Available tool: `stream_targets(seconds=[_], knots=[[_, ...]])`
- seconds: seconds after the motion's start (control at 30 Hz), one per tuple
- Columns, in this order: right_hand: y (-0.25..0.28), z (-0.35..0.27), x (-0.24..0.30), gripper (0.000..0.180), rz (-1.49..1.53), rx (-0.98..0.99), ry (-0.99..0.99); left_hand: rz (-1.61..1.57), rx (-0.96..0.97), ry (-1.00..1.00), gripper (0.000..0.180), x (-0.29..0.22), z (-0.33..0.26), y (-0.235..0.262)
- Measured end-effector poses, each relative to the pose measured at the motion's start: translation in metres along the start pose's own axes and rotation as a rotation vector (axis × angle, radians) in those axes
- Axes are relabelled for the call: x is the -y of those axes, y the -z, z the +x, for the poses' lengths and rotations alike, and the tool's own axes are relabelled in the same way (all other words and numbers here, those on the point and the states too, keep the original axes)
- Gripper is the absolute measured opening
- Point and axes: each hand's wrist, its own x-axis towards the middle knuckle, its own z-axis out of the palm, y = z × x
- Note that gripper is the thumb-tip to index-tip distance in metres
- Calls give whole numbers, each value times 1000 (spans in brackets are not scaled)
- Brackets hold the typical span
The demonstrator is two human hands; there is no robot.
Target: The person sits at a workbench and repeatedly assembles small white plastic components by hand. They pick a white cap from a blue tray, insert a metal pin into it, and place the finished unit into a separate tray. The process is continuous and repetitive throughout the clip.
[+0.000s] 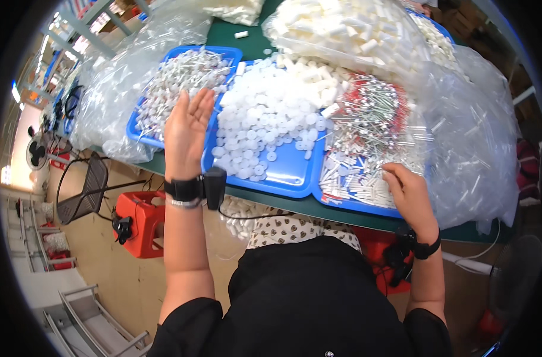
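Observation:
My left hand (pixel 187 128) is raised at the edge of a blue tray (pixel 133 132) heaped with thin metal pins with whitish heads (pixel 187 74). Its palm is turned up, fingers stretched out, and nothing shows in it. Beside it, the middle blue tray (pixel 286 169) holds translucent white discs (pixel 259 119) and, toward the back, white foam-like cylinders (pixel 309 77). My right hand (pixel 409 193) hovers over the right blue tray (pixel 363 205), fingers curled together; whatever they pinch cannot be made out. Small white tubes (pixel 354 181) lie there, in front of a pile of red and silver pins (pixel 372 113).
A large clear bag of white cylinders (pixel 354 33) stands behind the trays. Clear plastic bags (pixel 470 137) crowd the right side, with more plastic sheeting (pixel 113 95) at left. A red stool (pixel 140 223) and a dark chair (pixel 86 187) stand left of the green table.

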Motion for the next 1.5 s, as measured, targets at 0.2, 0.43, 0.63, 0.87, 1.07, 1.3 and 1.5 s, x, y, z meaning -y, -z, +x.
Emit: stream_targets(seconds=[0.2,0.43,0.63,0.87,1.07,1.3,1.5], knots=[[-5,7,-1,20,-371,-4,273,1118,575,-50,31,69,-70,-19],[-19,13,-16,10,-573,22,403,1611,722,-484,28,94,-77,-11],[-12,16,-12,8,-368,-43,465,1602,639,-539,25,97,-65,-3],[-2,3,3,8,264,-204,95,1628,607,-609,12,100,-57,-6],[-4,-3,29,10,866,-109,-64,607,500,306,18,95,-86,-39],[-23,-6,46,10,1020,-36,-143,-197,442,770,30,128,-128,-56],[-31,-2,50,8,1032,-17,-213,-294,430,854,32,138,-130,-57]])
